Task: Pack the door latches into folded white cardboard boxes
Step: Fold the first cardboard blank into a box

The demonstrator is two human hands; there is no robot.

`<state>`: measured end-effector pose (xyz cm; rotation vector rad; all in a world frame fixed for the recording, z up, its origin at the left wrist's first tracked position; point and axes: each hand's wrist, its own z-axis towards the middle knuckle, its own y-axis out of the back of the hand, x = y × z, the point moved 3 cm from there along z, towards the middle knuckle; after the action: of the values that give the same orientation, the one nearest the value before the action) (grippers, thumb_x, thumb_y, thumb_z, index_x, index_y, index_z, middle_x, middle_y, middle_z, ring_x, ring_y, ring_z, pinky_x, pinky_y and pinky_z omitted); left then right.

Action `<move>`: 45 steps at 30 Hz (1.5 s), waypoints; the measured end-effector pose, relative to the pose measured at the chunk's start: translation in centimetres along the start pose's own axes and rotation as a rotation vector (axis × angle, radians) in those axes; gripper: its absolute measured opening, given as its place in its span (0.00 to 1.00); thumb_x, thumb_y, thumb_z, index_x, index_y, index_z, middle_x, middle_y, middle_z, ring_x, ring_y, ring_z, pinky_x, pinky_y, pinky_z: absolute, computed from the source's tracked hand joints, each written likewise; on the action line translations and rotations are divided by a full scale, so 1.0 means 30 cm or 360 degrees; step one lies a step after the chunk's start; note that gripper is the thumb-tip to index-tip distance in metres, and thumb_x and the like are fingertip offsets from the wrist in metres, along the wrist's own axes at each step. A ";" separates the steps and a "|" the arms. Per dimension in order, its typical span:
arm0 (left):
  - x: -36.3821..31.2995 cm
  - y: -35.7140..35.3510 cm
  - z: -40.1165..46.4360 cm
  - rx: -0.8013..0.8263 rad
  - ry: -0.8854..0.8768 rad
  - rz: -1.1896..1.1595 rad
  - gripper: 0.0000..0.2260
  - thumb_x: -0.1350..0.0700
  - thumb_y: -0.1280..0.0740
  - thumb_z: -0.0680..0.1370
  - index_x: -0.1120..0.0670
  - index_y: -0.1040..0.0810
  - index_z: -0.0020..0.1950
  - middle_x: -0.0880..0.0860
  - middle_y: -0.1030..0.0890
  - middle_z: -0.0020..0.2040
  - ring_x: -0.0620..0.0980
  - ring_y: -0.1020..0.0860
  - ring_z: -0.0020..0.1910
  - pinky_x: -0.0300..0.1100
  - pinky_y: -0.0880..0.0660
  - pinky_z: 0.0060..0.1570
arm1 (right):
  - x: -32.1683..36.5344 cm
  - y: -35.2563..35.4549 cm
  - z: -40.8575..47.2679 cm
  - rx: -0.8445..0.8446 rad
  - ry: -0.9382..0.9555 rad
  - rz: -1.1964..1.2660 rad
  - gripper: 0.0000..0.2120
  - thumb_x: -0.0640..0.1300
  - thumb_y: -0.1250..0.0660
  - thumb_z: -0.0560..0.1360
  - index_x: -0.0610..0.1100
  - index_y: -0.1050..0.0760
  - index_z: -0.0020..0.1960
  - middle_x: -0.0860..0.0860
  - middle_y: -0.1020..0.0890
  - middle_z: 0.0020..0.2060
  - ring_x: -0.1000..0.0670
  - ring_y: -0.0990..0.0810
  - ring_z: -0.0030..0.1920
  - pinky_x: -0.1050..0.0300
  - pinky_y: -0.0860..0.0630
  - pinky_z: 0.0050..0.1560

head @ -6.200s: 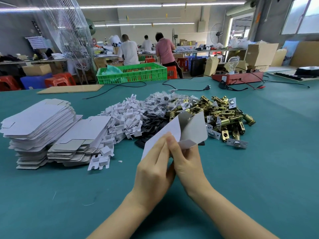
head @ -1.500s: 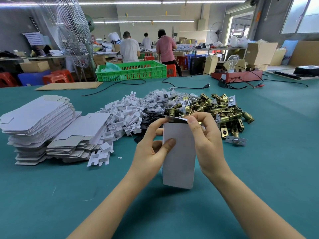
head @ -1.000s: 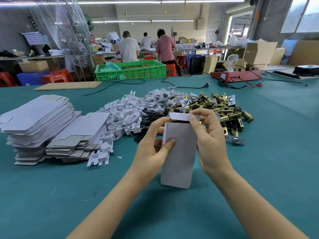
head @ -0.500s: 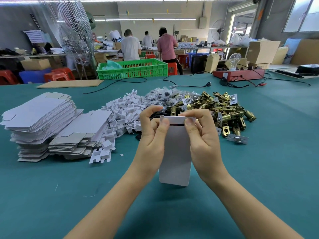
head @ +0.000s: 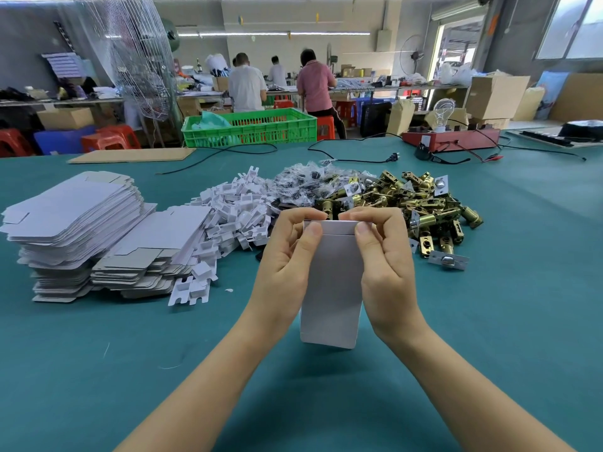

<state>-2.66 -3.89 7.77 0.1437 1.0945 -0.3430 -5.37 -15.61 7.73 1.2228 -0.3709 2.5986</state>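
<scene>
Teal cloth covers a wide worktable [head: 489, 321] in a busy workshop. Both hands hold a white box [head: 331, 288] upright above the cloth, near the middle. The left hand [head: 287, 262] and right hand [head: 386, 265] curl around its upper sides, thumbs on the front and fingertips pressing the top flap shut. What is inside the box cannot be seen. Behind it lie a heap of brass door latches [head: 421, 203], partly hidden by the hands, small bags [head: 303, 184] with contents too small to make out, and white card inserts [head: 235, 210]. Flat box blanks [head: 75, 223] are stacked at the left. Farther back stand a green crate [head: 251, 127] and people [head: 280, 83] working at benches, facing away.
</scene>
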 end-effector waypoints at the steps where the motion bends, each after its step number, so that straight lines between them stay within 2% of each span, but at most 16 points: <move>1: 0.000 0.000 -0.001 0.0002 0.0002 0.0008 0.08 0.51 0.40 0.80 0.39 0.23 0.48 0.43 0.22 0.41 0.43 0.26 0.39 0.38 0.29 0.38 | -0.001 0.000 0.000 -0.0006 -0.0007 0.0004 0.06 0.39 0.44 0.77 0.45 0.29 0.50 0.51 0.22 0.47 0.55 0.23 0.49 0.60 0.27 0.52; 4: -0.006 -0.001 -0.001 -0.0025 0.0004 0.0012 0.08 0.49 0.40 0.81 0.39 0.23 0.47 0.42 0.22 0.40 0.42 0.27 0.37 0.37 0.29 0.36 | -0.001 0.000 0.002 -0.0017 -0.0015 0.0013 0.06 0.40 0.44 0.78 0.45 0.28 0.50 0.50 0.21 0.47 0.55 0.22 0.49 0.61 0.27 0.52; 10: 0.002 0.006 0.008 -0.0091 0.0042 0.0010 0.08 0.46 0.40 0.78 0.39 0.22 0.45 0.45 0.23 0.39 0.46 0.28 0.39 0.47 0.31 0.41 | -0.003 0.004 0.004 -0.0033 -0.0053 0.0029 0.07 0.43 0.44 0.79 0.45 0.27 0.49 0.53 0.19 0.46 0.55 0.21 0.49 0.61 0.26 0.50; 15: 0.000 0.006 0.004 -0.0077 -0.0049 0.0081 0.09 0.49 0.42 0.80 0.39 0.23 0.47 0.42 0.22 0.43 0.43 0.27 0.40 0.43 0.31 0.41 | -0.001 0.003 0.003 -0.0022 -0.0044 0.0018 0.07 0.43 0.43 0.79 0.45 0.26 0.49 0.53 0.19 0.45 0.55 0.20 0.48 0.64 0.26 0.48; 19: 0.002 0.012 0.004 -0.0095 -0.0052 0.0068 0.09 0.49 0.42 0.80 0.40 0.24 0.47 0.41 0.24 0.40 0.43 0.28 0.38 0.42 0.33 0.38 | 0.004 0.000 0.003 -0.0002 -0.0033 -0.0007 0.08 0.43 0.43 0.79 0.46 0.25 0.49 0.54 0.18 0.45 0.54 0.20 0.48 0.62 0.25 0.48; 22: 0.008 0.016 0.005 -0.0119 -0.0015 0.0033 0.09 0.49 0.41 0.79 0.40 0.23 0.46 0.42 0.24 0.39 0.43 0.28 0.38 0.42 0.33 0.38 | 0.002 -0.002 0.002 0.0008 -0.0043 -0.0041 0.09 0.43 0.43 0.79 0.43 0.25 0.50 0.51 0.18 0.46 0.52 0.20 0.48 0.56 0.23 0.47; 25: 0.012 0.015 0.006 -0.0135 0.0039 -0.0012 0.08 0.48 0.41 0.78 0.39 0.23 0.44 0.45 0.24 0.40 0.43 0.27 0.38 0.40 0.31 0.38 | 0.002 -0.002 0.001 0.0021 -0.0010 -0.0106 0.09 0.43 0.43 0.80 0.42 0.25 0.52 0.52 0.18 0.47 0.54 0.20 0.47 0.58 0.23 0.46; 29: 0.014 0.020 0.005 -0.0125 0.0078 -0.0057 0.07 0.47 0.40 0.78 0.42 0.23 0.45 0.50 0.24 0.44 0.46 0.27 0.42 0.44 0.30 0.42 | 0.004 -0.008 -0.001 0.0052 0.0060 -0.0139 0.07 0.43 0.42 0.80 0.44 0.26 0.53 0.54 0.19 0.50 0.55 0.20 0.51 0.60 0.24 0.50; 31: 0.012 0.016 0.004 -0.0124 0.0063 -0.0057 0.07 0.48 0.41 0.78 0.42 0.24 0.45 0.49 0.24 0.42 0.45 0.27 0.41 0.42 0.30 0.42 | 0.003 -0.010 -0.003 0.0036 0.0078 -0.0105 0.04 0.42 0.42 0.80 0.47 0.30 0.53 0.54 0.22 0.55 0.53 0.20 0.54 0.56 0.24 0.52; 33: 0.010 0.011 0.001 -0.0139 0.0040 -0.0042 0.07 0.48 0.41 0.78 0.42 0.24 0.45 0.47 0.24 0.39 0.45 0.27 0.39 0.40 0.30 0.39 | 0.002 -0.012 -0.005 0.0012 0.0069 -0.0019 0.06 0.39 0.41 0.80 0.48 0.36 0.52 0.51 0.26 0.59 0.51 0.20 0.55 0.53 0.23 0.53; 35: 0.008 0.009 0.000 -0.0157 0.0027 -0.0025 0.06 0.48 0.41 0.78 0.42 0.24 0.46 0.46 0.25 0.38 0.45 0.28 0.38 0.40 0.31 0.39 | 0.003 -0.013 -0.006 0.0004 0.0072 0.0042 0.08 0.36 0.42 0.80 0.46 0.39 0.50 0.48 0.27 0.60 0.53 0.19 0.55 0.57 0.23 0.54; 37: 0.010 0.009 0.000 -0.0167 0.0043 -0.0034 0.06 0.48 0.41 0.78 0.42 0.24 0.45 0.49 0.26 0.40 0.47 0.29 0.39 0.42 0.31 0.40 | 0.005 -0.015 -0.006 0.0008 0.0065 0.0040 0.06 0.38 0.41 0.80 0.45 0.38 0.48 0.49 0.27 0.58 0.57 0.20 0.54 0.61 0.25 0.54; 39: 0.010 0.011 0.001 -0.0176 0.0055 -0.0050 0.06 0.48 0.40 0.78 0.42 0.24 0.45 0.50 0.26 0.42 0.48 0.29 0.41 0.44 0.32 0.42 | 0.003 -0.014 -0.006 -0.0010 0.0063 0.0021 0.04 0.42 0.41 0.79 0.46 0.37 0.48 0.49 0.26 0.57 0.57 0.20 0.53 0.62 0.26 0.54; 43: 0.010 0.011 0.001 -0.0143 0.0012 -0.0028 0.07 0.48 0.41 0.79 0.41 0.24 0.45 0.47 0.25 0.40 0.46 0.29 0.39 0.41 0.32 0.39 | -0.002 -0.012 -0.006 -0.0035 0.0005 0.0055 0.03 0.43 0.42 0.79 0.46 0.36 0.47 0.47 0.26 0.57 0.49 0.20 0.55 0.49 0.24 0.56; 45: 0.010 0.010 0.002 -0.0122 -0.0031 0.0015 0.08 0.49 0.41 0.80 0.40 0.24 0.46 0.46 0.25 0.40 0.46 0.29 0.39 0.42 0.32 0.39 | -0.003 -0.010 -0.003 -0.0035 -0.0018 0.0065 0.03 0.44 0.43 0.79 0.45 0.35 0.47 0.47 0.26 0.58 0.49 0.20 0.56 0.47 0.24 0.56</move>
<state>-2.39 -3.68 7.51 0.0775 1.0855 -0.2932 -5.28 -15.30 7.63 1.2358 -0.4302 2.6156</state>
